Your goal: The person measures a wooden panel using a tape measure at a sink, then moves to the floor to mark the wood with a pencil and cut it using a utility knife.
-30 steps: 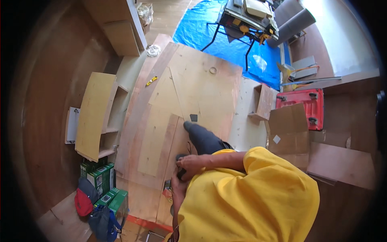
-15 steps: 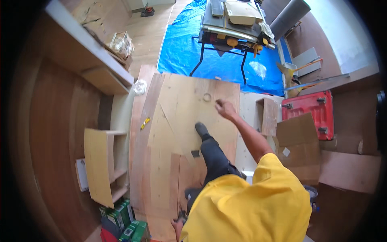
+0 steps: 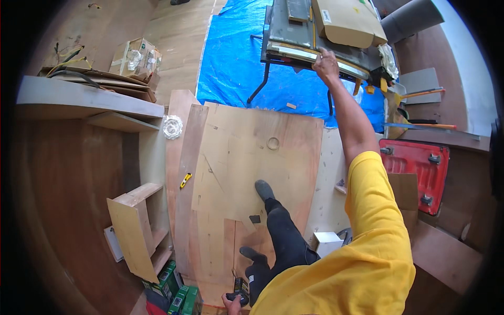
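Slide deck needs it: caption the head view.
Right hand at the metal-edged table; left hand holding a black tool; plywood underfoot.

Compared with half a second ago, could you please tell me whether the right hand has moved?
Yes: forward. It appeared just right of the tan ring on the plywood; now the right hand is beyond it, at the table saw's near edge.

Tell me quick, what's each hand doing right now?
Left hand: closed, holding a dark tool.
Right hand: at the saw table edge; grip cannot be told.
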{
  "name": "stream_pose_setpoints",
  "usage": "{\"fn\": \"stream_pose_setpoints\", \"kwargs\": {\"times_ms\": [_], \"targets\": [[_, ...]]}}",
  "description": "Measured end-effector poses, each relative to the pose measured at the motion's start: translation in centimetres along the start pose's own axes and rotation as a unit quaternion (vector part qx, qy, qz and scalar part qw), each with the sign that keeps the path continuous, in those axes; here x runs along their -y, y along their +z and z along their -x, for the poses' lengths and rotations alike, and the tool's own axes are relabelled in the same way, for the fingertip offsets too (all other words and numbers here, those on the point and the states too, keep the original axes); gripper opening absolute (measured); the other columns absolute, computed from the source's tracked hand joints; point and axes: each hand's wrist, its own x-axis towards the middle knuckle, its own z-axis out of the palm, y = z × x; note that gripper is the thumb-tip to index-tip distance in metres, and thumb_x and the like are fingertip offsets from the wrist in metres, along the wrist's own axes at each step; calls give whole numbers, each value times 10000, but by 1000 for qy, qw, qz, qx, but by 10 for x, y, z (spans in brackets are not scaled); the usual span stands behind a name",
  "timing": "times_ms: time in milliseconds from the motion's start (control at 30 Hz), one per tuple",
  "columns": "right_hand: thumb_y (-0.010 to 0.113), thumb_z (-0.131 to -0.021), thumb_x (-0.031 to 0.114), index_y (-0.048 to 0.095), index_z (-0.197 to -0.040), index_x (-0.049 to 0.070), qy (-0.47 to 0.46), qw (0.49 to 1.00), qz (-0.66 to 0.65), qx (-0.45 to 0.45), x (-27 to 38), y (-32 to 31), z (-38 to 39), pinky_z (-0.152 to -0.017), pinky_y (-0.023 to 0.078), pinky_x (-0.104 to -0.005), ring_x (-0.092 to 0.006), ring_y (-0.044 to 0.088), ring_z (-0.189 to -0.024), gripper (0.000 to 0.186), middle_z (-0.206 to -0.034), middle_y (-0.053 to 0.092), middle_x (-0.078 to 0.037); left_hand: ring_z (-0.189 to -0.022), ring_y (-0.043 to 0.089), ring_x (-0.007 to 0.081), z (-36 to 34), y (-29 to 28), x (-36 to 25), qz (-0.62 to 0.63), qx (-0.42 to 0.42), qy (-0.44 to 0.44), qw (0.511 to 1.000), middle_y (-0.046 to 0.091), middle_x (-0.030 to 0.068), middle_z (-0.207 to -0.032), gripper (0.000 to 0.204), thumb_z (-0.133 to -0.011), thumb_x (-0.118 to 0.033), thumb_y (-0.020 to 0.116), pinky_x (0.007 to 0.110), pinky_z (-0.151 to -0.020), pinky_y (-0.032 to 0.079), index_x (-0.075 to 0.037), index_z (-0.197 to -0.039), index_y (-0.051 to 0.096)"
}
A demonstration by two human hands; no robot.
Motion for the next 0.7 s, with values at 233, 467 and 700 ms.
{"fn": "stream_pose_setpoints", "kwargs": {"times_ms": [233,467,700], "targets": [[566,-970,195,648,-1271,131,12,983,166,83,14,23,-43,-939,547,-527,-441,608,-1160,319,-1271,522,-242,-1020,634,257,12,7,-85,155,39,-66,985,593,146,-1195,724,-778,-86,824,377,-866,560,-38,-1376,418],[556,-934,97,677,-1064,7,-32,992,123,-24,32,34,-22,-873,559,-494,-406,658,-1011,199,-1087,597,-218,-949,648,225,21,15,-142,195,47,-75,977,609,131,-1123,711,-744,-11,835,379,-818,579,-49,-1343,453],[575,-868,54,636,-1089,-20,88,994,53,25,34,21,-41,-927,552,-526,-493,675,-1049,241,-1116,654,-337,-1011,624,236,4,19,-187,141,68,4,988,586,144,-1165,626,-777,-56,809,368,-855,565,-64,-1313,485]]}}
